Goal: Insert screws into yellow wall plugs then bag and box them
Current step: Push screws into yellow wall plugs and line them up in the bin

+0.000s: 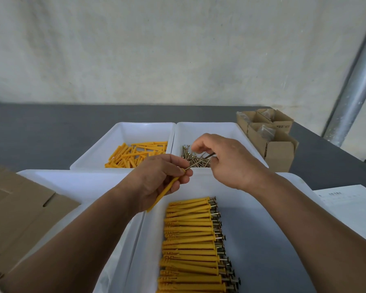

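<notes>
Assembled plugs point(190, 246) fill near tray point(251, 199); left hand point(156, 176) fingers grip one plug point(165, 191), right hand point(230, 161) fingers pinch one screw point(201, 160).

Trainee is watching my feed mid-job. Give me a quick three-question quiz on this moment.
1. True or false: the left hand holds a yellow plug.
2. Which white tray holds the loose screws? A: far left. B: far right. C: nearest.
3. Fill in: the right hand holds a ____ whose tip meets the plug's end.
Key: 1 true; 2 B; 3 screw.
</notes>
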`<move>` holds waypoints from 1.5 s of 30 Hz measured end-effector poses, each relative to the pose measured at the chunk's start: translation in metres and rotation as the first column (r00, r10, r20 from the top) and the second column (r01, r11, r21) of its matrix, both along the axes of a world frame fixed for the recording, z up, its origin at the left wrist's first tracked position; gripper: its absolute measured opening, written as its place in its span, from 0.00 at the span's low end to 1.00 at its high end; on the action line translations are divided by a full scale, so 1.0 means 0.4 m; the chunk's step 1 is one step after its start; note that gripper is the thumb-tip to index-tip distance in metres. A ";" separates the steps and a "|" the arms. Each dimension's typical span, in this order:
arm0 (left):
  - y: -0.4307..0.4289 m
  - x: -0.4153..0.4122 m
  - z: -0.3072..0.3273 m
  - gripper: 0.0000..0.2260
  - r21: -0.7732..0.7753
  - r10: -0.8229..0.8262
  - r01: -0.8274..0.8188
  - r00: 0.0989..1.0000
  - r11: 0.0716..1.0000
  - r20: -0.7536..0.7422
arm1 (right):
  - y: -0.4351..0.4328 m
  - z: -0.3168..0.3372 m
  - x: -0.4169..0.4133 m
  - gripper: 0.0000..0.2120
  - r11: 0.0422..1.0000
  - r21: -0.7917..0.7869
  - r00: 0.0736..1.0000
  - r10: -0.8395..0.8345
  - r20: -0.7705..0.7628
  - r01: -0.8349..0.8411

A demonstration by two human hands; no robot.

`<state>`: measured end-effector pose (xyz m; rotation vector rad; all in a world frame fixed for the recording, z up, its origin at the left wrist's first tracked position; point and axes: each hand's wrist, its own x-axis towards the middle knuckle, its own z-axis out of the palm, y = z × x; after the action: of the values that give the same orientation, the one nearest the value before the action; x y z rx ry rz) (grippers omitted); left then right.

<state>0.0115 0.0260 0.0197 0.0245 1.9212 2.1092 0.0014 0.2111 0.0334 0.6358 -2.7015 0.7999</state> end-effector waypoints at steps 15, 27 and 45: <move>0.008 0.020 0.004 0.12 0.109 -0.085 0.080 0.995 0.991 0.046 | -0.023 -0.010 0.008 0.34 0.951 -0.268 0.965 0.204 0.162 -0.155; 0.004 0.005 -0.003 0.13 0.119 -0.108 0.103 0.994 0.988 0.031 | -0.037 0.007 0.035 0.35 0.914 -0.351 0.920 0.302 0.251 -0.204; -0.001 0.003 0.018 0.13 -0.027 -0.236 0.236 0.972 0.971 -0.011 | -0.032 0.028 0.049 0.07 0.930 0.358 0.996 0.066 0.063 -0.085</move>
<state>0.0128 0.0257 0.0268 0.2509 1.8506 1.9329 0.0209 0.1981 0.0445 0.8111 -2.9112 0.3351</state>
